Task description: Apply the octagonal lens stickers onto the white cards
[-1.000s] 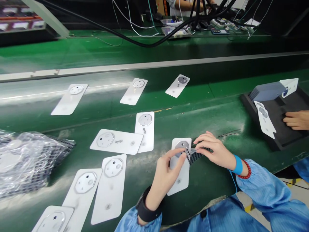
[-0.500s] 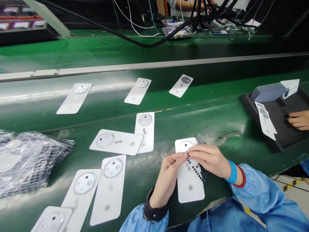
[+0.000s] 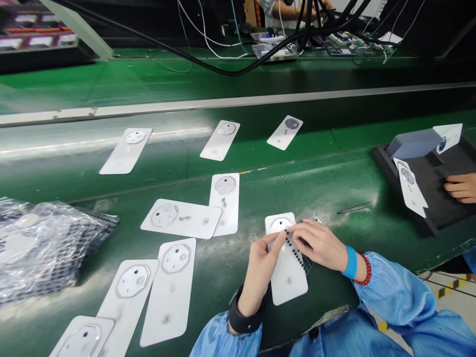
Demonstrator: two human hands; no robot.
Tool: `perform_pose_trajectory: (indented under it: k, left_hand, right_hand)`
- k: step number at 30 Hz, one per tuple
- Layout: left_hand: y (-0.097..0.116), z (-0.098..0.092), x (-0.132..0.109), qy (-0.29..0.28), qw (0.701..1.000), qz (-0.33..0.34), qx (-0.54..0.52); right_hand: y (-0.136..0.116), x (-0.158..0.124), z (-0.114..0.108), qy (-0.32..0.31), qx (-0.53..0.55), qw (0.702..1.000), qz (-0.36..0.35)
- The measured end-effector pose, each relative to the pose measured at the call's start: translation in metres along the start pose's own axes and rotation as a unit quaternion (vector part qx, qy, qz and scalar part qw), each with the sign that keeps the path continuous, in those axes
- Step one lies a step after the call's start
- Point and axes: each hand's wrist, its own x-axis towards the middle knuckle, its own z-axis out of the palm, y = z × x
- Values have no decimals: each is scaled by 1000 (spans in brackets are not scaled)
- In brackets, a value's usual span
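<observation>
Your left hand (image 3: 262, 270) and right hand (image 3: 320, 245) sit close together over a white card (image 3: 288, 282), both pinching a narrow strip of black dots (image 3: 297, 253) that runs diagonally across the card's upper half. Your left fingertips (image 3: 278, 242) close on the strip's upper end, while your right fingers (image 3: 308, 233) curl over it from the side; the exact grip beneath them is hidden. The card lies flat on the green tabletop (image 3: 316, 178), its top edge showing past your fingers. Fine tweezers (image 3: 355, 207) lie just beyond your right hand. Eight more white cards (image 3: 225, 208) are spread to your left, some overlapping, each with an octagonal outline. Further left sits a clear plastic bag (image 3: 44, 248) of dotted sheets. To your right, a black foam tray (image 3: 427, 186) holds a stack of grey cards (image 3: 414, 143), and a co-worker's hand (image 3: 461, 188) rests on the tray. A black strap (image 3: 243, 320) circles your left wrist; a blue band (image 3: 349, 262) and red bead bracelet (image 3: 365, 270) circle your right.
</observation>
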Motion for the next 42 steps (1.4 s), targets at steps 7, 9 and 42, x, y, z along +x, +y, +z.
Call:
perform_pose_trajectory:
  k: [7, 9, 42]
  left_hand:
    - [9, -33, -24, 134, 973, 129, 135]
    - [14, -24, -34, 123, 971, 145, 145]
    - [33, 9, -57, 17, 969, 232, 80]
  right_hand:
    - [7, -2, -9, 50, 151, 979, 125]
    - [-7, 10, -16, 81, 171, 975, 118]
    - [-46, 16, -30, 148, -130, 975, -101]
